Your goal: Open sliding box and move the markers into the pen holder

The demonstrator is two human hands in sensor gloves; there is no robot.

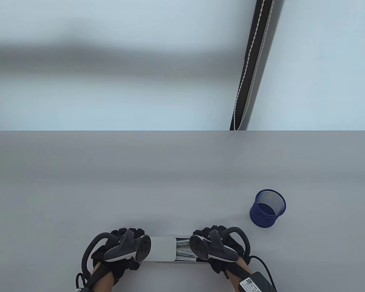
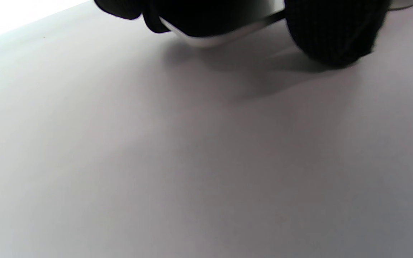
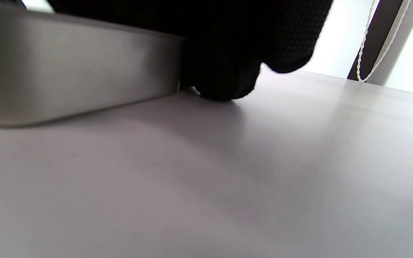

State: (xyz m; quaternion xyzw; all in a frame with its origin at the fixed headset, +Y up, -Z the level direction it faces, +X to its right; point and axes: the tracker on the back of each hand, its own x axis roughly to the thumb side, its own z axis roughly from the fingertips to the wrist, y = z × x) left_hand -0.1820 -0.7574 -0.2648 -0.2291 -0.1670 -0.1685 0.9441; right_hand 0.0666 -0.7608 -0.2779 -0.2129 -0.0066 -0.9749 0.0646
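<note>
The pale grey sliding box (image 1: 163, 248) lies near the table's front edge, between both hands. Its lid is slid to the left, and the uncovered right part shows several dark markers (image 1: 184, 251) lying side by side. My left hand (image 1: 126, 247) grips the box's left end; in the left wrist view its fingers (image 2: 335, 36) curl round a white corner of the box (image 2: 206, 40). My right hand (image 1: 214, 247) grips the right end, and its fingers (image 3: 228, 71) press against the box (image 3: 74, 75). The blue mesh pen holder (image 1: 268, 208) stands upright to the right, apart from both hands.
The grey table (image 1: 140, 182) stretches beyond the box to its far edge. Behind that edge a dark post with a white beaded cord (image 1: 252, 67) rises at the right. A black cable and a labelled unit (image 1: 255, 281) trail from my right wrist.
</note>
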